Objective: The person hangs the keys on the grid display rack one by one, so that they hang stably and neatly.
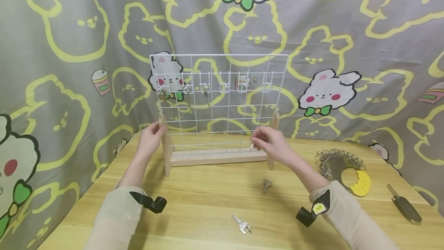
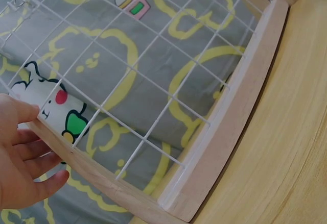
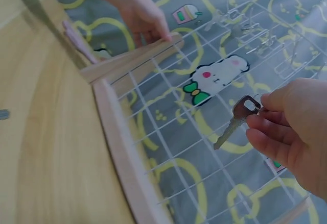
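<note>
A white wire grid rack (image 1: 229, 113) stands upright in a wooden base. My left hand (image 1: 151, 139) holds the top end of the left wooden post (image 2: 84, 165), with the thumb against it and the other fingers spread loosely beside it. In front of the grid's lower right, my right hand (image 1: 272, 144) pinches a small ring (image 3: 259, 99) with a key (image 3: 232, 121) hanging from it, blade down. Several white hooks (image 1: 224, 87) line the upper grid. One key (image 1: 206, 97) hangs from the third hook, another (image 1: 162, 95) from the leftmost.
On the table, a silver key (image 1: 241, 225) lies near the front and a smaller ringed key (image 1: 266, 185) behind it. To the right are a chainmail piece (image 1: 340, 163), a yellow bitten-looking ring (image 1: 362, 184) and a dark-handled tool (image 1: 406, 207). A patterned curtain (image 1: 322, 14) hangs behind.
</note>
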Action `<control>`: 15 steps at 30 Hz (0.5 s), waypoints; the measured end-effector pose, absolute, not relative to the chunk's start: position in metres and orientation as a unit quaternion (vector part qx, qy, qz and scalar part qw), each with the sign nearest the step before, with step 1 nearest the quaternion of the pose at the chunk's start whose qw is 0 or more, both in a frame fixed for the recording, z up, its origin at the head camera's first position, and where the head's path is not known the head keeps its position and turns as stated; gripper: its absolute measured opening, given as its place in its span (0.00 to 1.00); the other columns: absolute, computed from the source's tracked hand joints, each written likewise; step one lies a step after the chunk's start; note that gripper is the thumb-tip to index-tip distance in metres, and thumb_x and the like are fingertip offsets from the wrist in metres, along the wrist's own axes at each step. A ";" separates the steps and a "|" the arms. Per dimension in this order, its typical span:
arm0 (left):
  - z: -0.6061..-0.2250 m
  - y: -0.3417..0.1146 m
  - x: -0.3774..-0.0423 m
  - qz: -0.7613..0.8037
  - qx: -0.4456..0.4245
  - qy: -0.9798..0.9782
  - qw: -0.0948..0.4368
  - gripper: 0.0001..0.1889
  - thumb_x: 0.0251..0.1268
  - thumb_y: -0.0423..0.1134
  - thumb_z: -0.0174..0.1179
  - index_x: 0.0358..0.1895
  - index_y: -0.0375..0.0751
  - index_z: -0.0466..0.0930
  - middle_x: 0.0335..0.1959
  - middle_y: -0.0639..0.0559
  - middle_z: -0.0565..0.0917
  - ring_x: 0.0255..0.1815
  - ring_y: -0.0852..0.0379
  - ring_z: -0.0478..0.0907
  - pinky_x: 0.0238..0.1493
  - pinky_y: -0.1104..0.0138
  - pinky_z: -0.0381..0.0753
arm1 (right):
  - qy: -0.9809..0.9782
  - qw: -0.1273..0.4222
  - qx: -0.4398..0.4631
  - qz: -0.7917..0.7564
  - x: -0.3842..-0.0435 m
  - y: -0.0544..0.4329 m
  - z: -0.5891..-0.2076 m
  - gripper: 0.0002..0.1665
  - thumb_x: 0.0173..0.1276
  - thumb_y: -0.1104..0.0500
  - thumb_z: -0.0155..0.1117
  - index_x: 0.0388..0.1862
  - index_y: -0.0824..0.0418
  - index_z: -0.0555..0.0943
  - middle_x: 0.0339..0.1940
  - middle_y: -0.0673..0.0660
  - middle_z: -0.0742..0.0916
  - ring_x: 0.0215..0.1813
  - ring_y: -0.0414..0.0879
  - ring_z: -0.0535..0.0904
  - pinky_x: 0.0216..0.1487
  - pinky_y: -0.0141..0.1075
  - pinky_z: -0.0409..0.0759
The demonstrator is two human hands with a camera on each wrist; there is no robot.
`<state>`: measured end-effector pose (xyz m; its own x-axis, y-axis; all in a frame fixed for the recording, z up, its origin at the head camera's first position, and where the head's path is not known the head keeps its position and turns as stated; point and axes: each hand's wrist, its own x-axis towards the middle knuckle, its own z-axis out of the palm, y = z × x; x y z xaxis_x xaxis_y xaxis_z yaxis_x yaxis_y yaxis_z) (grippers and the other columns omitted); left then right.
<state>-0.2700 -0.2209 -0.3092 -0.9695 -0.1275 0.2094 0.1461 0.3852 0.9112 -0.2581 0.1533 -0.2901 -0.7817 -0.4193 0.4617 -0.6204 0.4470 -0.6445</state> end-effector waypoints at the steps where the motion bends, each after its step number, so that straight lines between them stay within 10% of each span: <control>1: -0.309 -0.221 -0.270 -0.555 -0.006 -0.823 0.123 0.31 0.72 0.45 0.46 0.69 0.28 0.51 0.67 0.32 0.59 0.68 0.39 0.56 0.68 0.53 0.55 | -0.844 0.119 0.305 0.425 -0.259 0.153 -0.287 0.02 0.64 0.68 0.60 0.35 0.68 0.76 0.25 0.56 0.82 0.27 0.46 0.79 0.28 0.36 0.81; 15: -0.309 -0.220 -0.271 -0.554 -0.005 -0.824 0.121 0.30 0.72 0.44 0.45 0.69 0.28 0.51 0.68 0.31 0.59 0.68 0.39 0.56 0.68 0.53 0.55 | -0.847 0.173 0.294 0.407 -0.271 0.132 -0.247 0.04 0.67 0.62 0.59 0.37 0.63 0.76 0.26 0.55 0.81 0.26 0.46 0.75 0.23 0.31 0.76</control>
<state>-0.2706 -0.2204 -0.3087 -0.9705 -0.1254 0.2058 0.1433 0.3862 0.9112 -0.2711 0.1315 -0.2471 -0.7675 -0.3570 0.5325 -0.6388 0.4963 -0.5879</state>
